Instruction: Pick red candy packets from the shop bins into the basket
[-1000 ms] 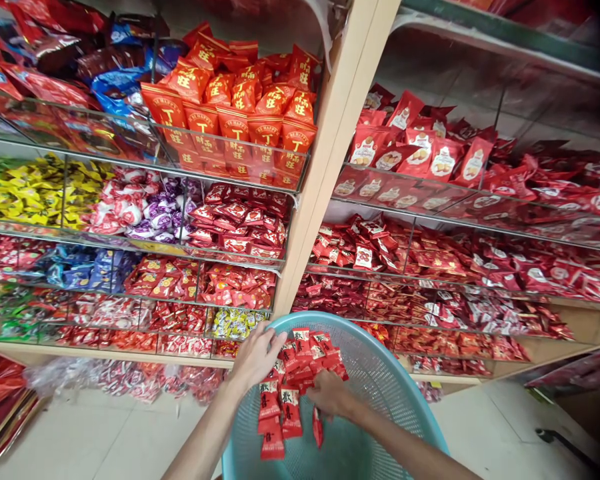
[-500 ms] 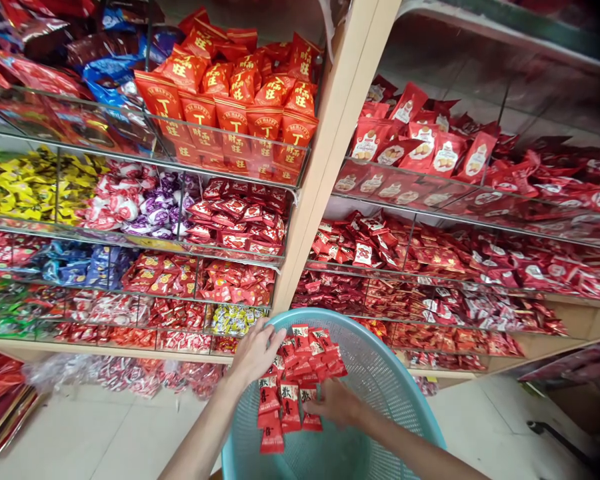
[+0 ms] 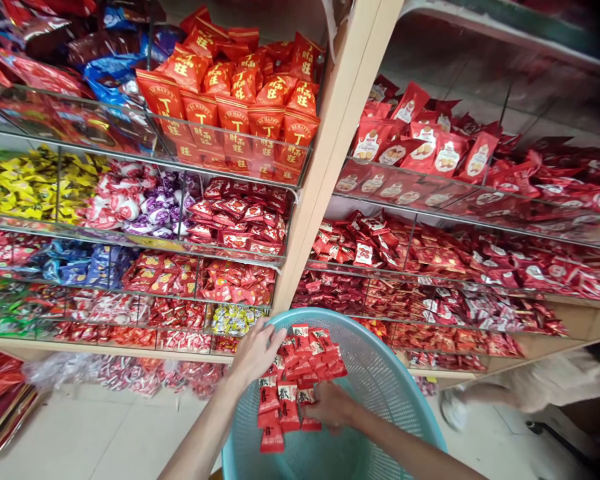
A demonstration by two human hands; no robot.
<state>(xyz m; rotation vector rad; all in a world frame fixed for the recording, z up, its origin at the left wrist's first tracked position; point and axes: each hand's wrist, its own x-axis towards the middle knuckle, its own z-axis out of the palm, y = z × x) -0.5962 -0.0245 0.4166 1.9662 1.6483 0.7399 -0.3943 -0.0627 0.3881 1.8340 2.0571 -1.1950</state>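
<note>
A light blue-green plastic basket [image 3: 427,407] with perforated walls stands before me, tilted in view. Red candy packets [image 3: 289,407] with cream tops and black characters lie in it, clustered toward its left side. Over the basket's left rim rests my left hand [image 3: 254,352], its fingers curled on the edge and its thumb beside the packets. Inside the basket, my right hand [image 3: 334,404] has its fingers closed on the rightmost packet of the lower row, covering part of it.
Shelves with clear dividers hold red candies [image 3: 253,220], yellow candies [image 3: 25,187] and larger red-orange bags [image 3: 237,127]. A wooden post [image 3: 325,167] parts the two shelf units. Bagged candies [image 3: 130,375] lie low at left. At right are a person's leg and shoe [image 3: 454,408].
My right hand has shifted slightly left and closed over the lower right packet. A person's leg and shoe have come into view at right. My left hand stays on the rim.
</note>
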